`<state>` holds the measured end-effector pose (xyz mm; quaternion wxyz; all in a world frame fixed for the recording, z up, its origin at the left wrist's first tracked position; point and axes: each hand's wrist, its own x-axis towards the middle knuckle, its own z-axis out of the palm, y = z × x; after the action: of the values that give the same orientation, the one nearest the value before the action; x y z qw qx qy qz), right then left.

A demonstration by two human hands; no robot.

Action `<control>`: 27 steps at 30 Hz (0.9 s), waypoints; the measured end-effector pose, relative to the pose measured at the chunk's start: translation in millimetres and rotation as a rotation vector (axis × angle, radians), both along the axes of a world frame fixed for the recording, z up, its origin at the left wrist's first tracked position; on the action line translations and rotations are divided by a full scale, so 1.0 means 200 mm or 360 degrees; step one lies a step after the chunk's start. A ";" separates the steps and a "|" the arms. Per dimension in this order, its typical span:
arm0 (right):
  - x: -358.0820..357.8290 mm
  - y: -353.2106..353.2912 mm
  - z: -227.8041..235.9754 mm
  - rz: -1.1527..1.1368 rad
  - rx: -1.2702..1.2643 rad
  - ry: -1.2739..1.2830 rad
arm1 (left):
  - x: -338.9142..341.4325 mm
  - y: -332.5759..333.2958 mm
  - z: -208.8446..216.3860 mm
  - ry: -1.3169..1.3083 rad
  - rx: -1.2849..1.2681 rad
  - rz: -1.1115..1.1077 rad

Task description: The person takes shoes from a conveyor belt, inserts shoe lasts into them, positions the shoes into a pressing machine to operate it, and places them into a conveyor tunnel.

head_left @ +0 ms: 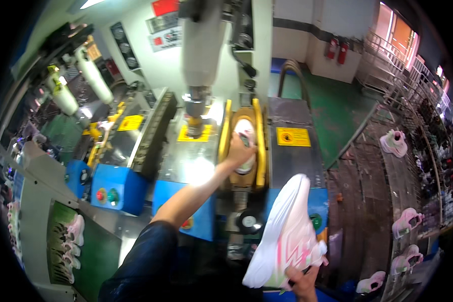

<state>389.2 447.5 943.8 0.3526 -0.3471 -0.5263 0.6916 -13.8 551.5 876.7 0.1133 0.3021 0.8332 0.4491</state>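
In the machine's slot lies a white and pink sneaker (244, 132), sole down, between two yellow side pads (260, 146). My left hand (239, 152) reaches forward and grips this sneaker round its opening, partly hiding it. Close to me on the right, a second sneaker (287, 226), pale pink with a thick white sole and pink markings, is held up with its toe pointing up and away. My right hand (303, 283) closes on its heel and collar end, near the picture's lower edge.
A vertical press cylinder (201, 55) hangs left of the slot. Blue housings (118, 189) carry red and green buttons. Several sneakers (406, 221) stand on the brown slatted conveyor (357, 201) at right; more sneakers (74, 231) sit on a green rack at left.
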 end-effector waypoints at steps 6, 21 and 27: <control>0.20 0.02 0.03 -0.0016 -0.0180 -0.0329 | -0.05 0.22 -0.08 -0.0024 -0.0261 -0.0203; -1.34 0.97 0.03 0.1014 -0.0783 -0.0259 | 0.66 -1.93 0.46 -0.1412 0.1238 0.0332; -1.89 0.99 -0.17 0.0164 0.1192 -0.1099 | 1.03 -2.48 0.24 -0.1297 0.1097 0.1484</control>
<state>10.5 644.7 910.1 0.2237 -0.3788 -0.8402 0.3171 191.7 54.7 923.8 0.1099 -0.2598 0.5774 0.7662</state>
